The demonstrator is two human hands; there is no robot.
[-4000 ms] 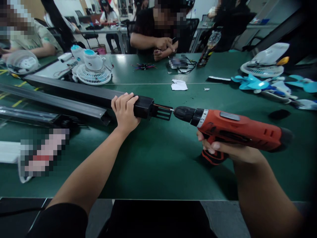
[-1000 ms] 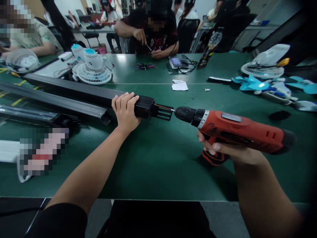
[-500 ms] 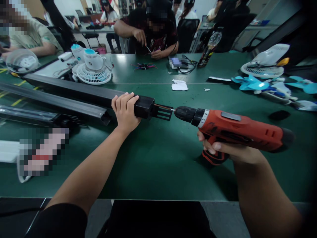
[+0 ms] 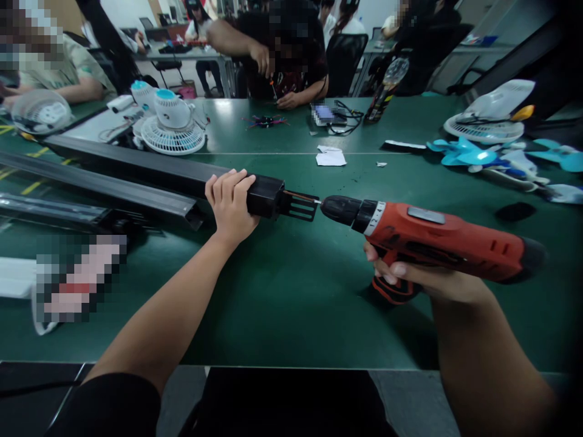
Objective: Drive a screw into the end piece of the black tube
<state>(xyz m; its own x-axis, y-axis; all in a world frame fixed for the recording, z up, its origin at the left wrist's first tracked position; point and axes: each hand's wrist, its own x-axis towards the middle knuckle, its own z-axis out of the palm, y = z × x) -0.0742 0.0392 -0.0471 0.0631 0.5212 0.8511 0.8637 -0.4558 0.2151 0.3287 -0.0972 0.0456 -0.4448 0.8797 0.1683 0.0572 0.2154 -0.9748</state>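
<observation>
My left hand (image 4: 233,203) is wrapped over a long black metal profile (image 4: 182,171) close to its near end, pressing it on the table. From that end juts a slotted black bracket (image 4: 300,209). In my right hand (image 4: 401,273) is a red and black cordless drill (image 4: 441,237), gripped by its handle and pointing left. A long thin bit (image 4: 316,201) runs from the chuck over the bracket toward the end of the profile; where its tip meets the profile is hidden.
More black profiles (image 4: 100,185) lie at left. White fan parts (image 4: 175,127) stand behind them, blue fan blades (image 4: 464,155) at far right. Paper scraps (image 4: 331,156) and a bottle (image 4: 382,94) are farther back. Across the green table (image 4: 291,321), a person holds a screwdriver (image 4: 274,90).
The drill's rear end has shifted very slightly right and down; my left hand and the profile stay put. The person opposite has raised the screwdriver to a more upright angle.
</observation>
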